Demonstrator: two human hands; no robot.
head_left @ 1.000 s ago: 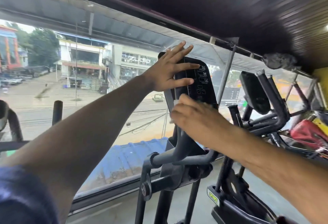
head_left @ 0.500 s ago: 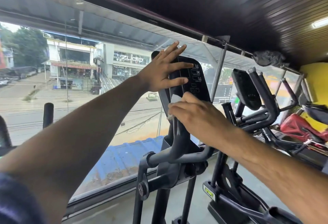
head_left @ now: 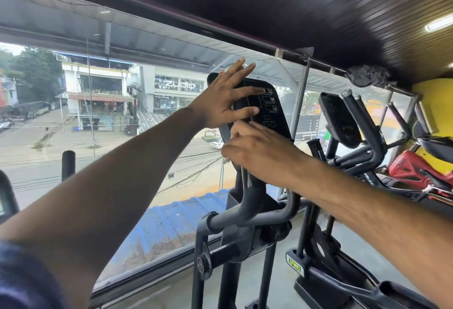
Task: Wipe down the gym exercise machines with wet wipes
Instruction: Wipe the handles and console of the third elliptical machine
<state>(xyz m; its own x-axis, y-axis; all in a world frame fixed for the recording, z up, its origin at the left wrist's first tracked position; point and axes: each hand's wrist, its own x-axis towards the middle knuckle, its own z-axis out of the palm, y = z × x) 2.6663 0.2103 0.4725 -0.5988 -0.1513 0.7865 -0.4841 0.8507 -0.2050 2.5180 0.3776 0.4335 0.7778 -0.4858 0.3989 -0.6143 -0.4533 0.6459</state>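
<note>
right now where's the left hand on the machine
In the head view, the left hand lies flat with fingers spread on the upper left part of the black console, just above the right hand at the console's lower edge.

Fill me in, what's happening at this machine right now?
A person is cleaning the console of a black elliptical machine by the window. The left hand lies flat with spread fingers on the console's upper left, steadying it. The right hand presses at the console's lower edge; a wipe isn't visible under it in this view. A second, similar machine stands to the right, untouched.
</note>
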